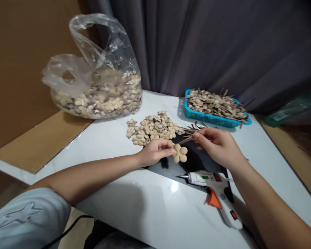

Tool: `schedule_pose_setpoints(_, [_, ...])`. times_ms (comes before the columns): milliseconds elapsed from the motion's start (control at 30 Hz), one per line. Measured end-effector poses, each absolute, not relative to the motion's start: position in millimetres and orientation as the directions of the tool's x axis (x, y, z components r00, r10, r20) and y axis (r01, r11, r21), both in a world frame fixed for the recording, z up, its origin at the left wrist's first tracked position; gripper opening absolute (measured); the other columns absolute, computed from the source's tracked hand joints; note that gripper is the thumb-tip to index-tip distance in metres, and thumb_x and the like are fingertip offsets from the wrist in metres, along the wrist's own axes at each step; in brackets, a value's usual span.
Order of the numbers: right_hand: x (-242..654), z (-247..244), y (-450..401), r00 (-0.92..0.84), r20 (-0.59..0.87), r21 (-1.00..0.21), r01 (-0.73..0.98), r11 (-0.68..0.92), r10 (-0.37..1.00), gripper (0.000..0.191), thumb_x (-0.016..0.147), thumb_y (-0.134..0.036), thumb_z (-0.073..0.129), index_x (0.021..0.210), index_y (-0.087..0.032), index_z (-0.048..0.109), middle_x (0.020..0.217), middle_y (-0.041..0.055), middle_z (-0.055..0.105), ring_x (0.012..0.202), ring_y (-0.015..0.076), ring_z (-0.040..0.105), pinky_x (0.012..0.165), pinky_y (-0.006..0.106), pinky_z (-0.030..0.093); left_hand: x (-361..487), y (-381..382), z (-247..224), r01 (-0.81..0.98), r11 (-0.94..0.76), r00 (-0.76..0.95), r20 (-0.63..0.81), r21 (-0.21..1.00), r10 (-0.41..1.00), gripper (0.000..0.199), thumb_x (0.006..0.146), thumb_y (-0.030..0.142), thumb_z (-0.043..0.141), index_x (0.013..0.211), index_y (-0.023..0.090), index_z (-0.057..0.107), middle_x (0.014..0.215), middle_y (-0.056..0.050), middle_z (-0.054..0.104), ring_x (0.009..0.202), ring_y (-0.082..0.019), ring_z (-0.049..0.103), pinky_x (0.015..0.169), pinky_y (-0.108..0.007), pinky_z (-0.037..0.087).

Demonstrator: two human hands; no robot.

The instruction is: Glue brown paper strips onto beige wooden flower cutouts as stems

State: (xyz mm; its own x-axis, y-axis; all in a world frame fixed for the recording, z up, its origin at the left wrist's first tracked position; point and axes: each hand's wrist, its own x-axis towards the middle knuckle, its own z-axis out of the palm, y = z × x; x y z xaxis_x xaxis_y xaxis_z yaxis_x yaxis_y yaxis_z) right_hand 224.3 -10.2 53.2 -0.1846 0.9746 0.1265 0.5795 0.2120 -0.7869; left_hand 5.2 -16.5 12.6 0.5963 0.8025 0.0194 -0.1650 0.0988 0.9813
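Pinched in my left hand [157, 152] is a cream padded flower [180, 153] with rounded petals, held above the black mat [163, 168]. My right hand [217, 143] grips a thin brown strip [186, 140] between thumb and fingers. The strip's lower end reaches toward the flower's upper edge; whether they touch, I cannot tell. Behind my hands lies a heap of similar flowers [155, 128], and several loose brown strips [194, 128] sit at its right. A white glue gun [209, 180] with an orange trigger rests on its side below my right hand.
A clear plastic bag [101, 93] full of flowers stands at the back left. At the back right is a blue basket [209, 119] heaped with flowers and strips. A black cable [67, 231] hangs by the front edge of the white table [155, 207].
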Motion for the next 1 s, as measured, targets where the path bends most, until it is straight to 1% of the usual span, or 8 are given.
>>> schedule_pose_setpoints(133, [223.4,53.4,-12.4,-0.213,0.239,-0.722,0.614,0.32,0.947,0.03,0.082,-0.044,0.057,0.078,-0.016,0.066,0.065,0.0052,0.065,0.055,0.0163,0.058,0.047,0.024,0.045,5.0,-17.6,12.3,-0.136,0.051,0.584,0.039,0.989,0.811,0.032,0.075,0.042,0.069,0.072,0.012,0.057,0.07,-0.005,0.066,0.067,-0.015,0.062,0.065,-0.026,0.045])
schedule_pose_setpoints(267, [225.4,62.9,-15.5,-0.236,0.258,-0.612,0.711,0.348,0.937,0.025,0.085,-0.04,0.055,0.079,-0.018,0.065,0.069,0.005,0.066,0.058,0.0169,0.059,0.051,0.025,0.044,6.8,-16.8,8.2,-0.04,0.007,0.525,0.015,0.999,0.851,0.025,0.074,0.034,0.07,0.074,0.011,0.06,0.073,-0.004,0.066,0.069,-0.014,0.063,0.067,-0.025,0.048])
schedule_pose_setpoints(433, [237.6,96.4,-33.1,-0.242,0.345,-0.509,0.764,0.397,0.907,0.019,0.086,-0.033,0.056,0.076,-0.018,0.062,0.068,0.0047,0.062,0.061,0.0164,0.057,0.051,0.025,0.039,10.6,-14.3,1.6,-0.032,0.139,0.498,-0.105,0.99,0.861,0.022,0.073,0.029,0.072,0.082,0.01,0.064,0.069,-0.004,0.069,0.063,-0.012,0.065,0.065,-0.024,0.053])
schedule_pose_setpoints(500, [241.2,110.2,-44.1,-0.301,0.302,-0.558,0.714,0.423,0.905,0.019,0.086,-0.033,0.056,0.074,-0.018,0.061,0.067,0.0042,0.059,0.059,0.0152,0.054,0.049,0.024,0.038,10.8,-13.4,0.9,-0.021,0.178,0.488,-0.146,0.984,0.86,0.021,0.072,0.028,0.073,0.082,0.011,0.067,0.067,-0.003,0.069,0.06,-0.011,0.064,0.061,-0.021,0.053])
schedule_pose_setpoints(567, [241.8,119.8,-54.3,-0.379,0.209,-0.649,0.636,0.418,0.901,0.02,0.086,-0.033,0.056,0.073,-0.019,0.061,0.065,0.0038,0.057,0.057,0.0143,0.051,0.048,0.024,0.039,10.4,-12.8,1.1,-0.025,0.219,0.471,-0.181,0.975,0.863,0.021,0.072,0.028,0.074,0.081,0.011,0.068,0.067,-0.003,0.07,0.059,-0.01,0.064,0.06,-0.021,0.054])
schedule_pose_setpoints(667, [236.4,122.8,-62.6,-0.494,0.116,-0.73,0.546,0.411,0.862,0.019,0.087,-0.03,0.056,0.073,-0.019,0.063,0.066,0.0033,0.058,0.058,0.0139,0.051,0.052,0.025,0.041,9.6,-12.5,2.0,-0.057,0.265,0.451,-0.211,0.963,0.867,0.022,0.071,0.03,0.074,0.08,0.01,0.069,0.068,-0.004,0.071,0.06,-0.011,0.065,0.06,-0.021,0.055])
schedule_pose_setpoints(800, [222.9,108.6,-58.8,-0.579,0.117,-0.708,0.521,0.476,0.807,0.017,0.088,-0.025,0.056,0.076,-0.018,0.065,0.072,0.0035,0.059,0.067,0.0139,0.055,0.06,0.024,0.043,8.8,-13.7,4.1,-0.097,0.22,0.448,-0.155,0.971,0.88,0.02,0.072,0.03,0.073,0.08,0.012,0.07,0.069,-0.003,0.071,0.061,-0.011,0.065,0.061,-0.021,0.055])
schedule_pose_setpoints(1000, [208.7,84.3,-48.5,-0.603,0.21,-0.652,0.5,0.57,0.769,0.013,0.087,-0.023,0.057,0.079,-0.017,0.065,0.075,0.0034,0.059,0.07,0.0133,0.056,0.063,0.024,0.043,5.6,-16.7,8.4,-0.058,-0.017,0.421,0.04,0.998,0.906,0.016,0.076,0.029,0.068,0.082,0.015,0.07,0.07,-0.001,0.072,0.063,-0.013,0.066,0.062,-0.022,0.055])
